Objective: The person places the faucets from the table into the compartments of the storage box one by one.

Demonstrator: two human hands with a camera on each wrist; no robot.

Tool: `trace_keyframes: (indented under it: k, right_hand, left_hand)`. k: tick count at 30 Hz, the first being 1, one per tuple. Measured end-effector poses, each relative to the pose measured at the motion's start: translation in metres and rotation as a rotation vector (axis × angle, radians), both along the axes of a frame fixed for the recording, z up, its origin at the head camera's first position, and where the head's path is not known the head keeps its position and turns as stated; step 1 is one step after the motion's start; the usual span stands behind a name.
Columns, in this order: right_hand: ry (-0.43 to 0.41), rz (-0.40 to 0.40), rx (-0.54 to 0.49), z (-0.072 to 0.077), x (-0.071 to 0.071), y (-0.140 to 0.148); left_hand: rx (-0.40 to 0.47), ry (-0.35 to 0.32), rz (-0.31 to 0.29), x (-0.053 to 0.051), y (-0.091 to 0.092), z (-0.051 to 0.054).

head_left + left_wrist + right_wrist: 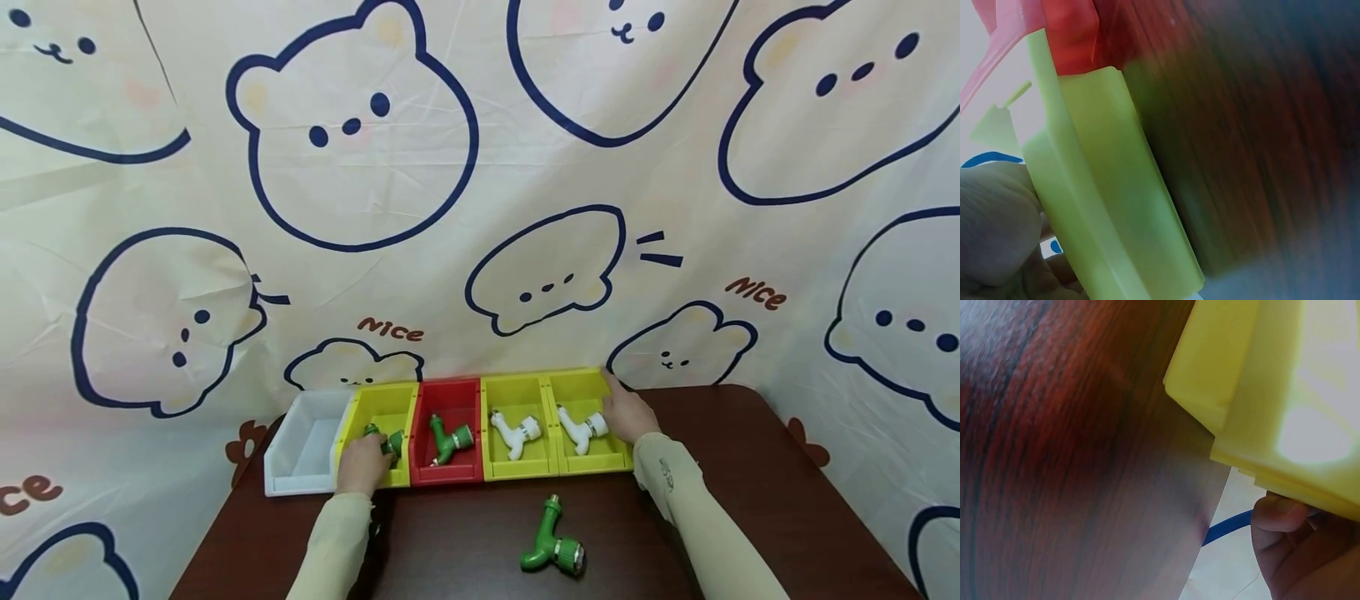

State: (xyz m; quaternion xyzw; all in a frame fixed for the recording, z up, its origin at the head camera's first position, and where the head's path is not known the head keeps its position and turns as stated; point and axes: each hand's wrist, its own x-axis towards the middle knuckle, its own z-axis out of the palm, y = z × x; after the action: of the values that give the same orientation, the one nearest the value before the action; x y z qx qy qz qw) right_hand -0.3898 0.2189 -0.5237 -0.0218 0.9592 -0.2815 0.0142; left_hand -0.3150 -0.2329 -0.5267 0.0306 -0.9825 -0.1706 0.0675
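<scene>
My left hand [363, 462] reaches into the left yellow bin [411, 408], its fingers over the middle of a green tap [396, 444]. In the left wrist view that bin's wall hides the tap and part of the hand [1000, 231]. At the far right end of the row, my right hand [630, 412] grips the side rim of a yellow bin [592, 465]. Curled fingers [1279, 514] show against its edge in the right wrist view. Inside that bin lies a white tap [581, 429]. Another green tap [553, 542] lies on the table in front.
Between the hands stand a red bin [450, 477] with a green tap [450, 439] and a yellow bin [517, 469] with a white tap [516, 433]. A white bin [300, 483] ends the row at left. Behind the brown table [450, 558] hangs a printed cloth [420, 292].
</scene>
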Motion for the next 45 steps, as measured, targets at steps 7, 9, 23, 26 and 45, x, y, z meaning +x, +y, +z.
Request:
trace_keyframes:
  k: [7, 9, 23, 26, 45]
  right_hand:
    - [-0.011, -0.001, -0.010, -0.002, -0.002, -0.001]
    - [-0.014, -0.001, -0.009, -0.003, -0.003, -0.001]
    - [-0.023, -0.002, -0.029, -0.001, -0.002, 0.001]
    - [-0.024, -0.006, -0.030, -0.001, -0.001, 0.002]
    - [-0.026, -0.009, -0.020, -0.001, -0.001, 0.000]
  left_hand:
    - [0.003, 0.057, 0.026, 0.008, 0.001, 0.001]
    - [-0.024, 0.111, 0.033, 0.011, 0.003, 0.002]
    - [-0.127, 0.470, -0.275, 0.041, 0.076, 0.032]
    - [-0.145, 0.429, -0.457, 0.052, 0.096, 0.030]
    - [-0.280, 0.047, -1.086, 0.095, 0.186, -0.001]
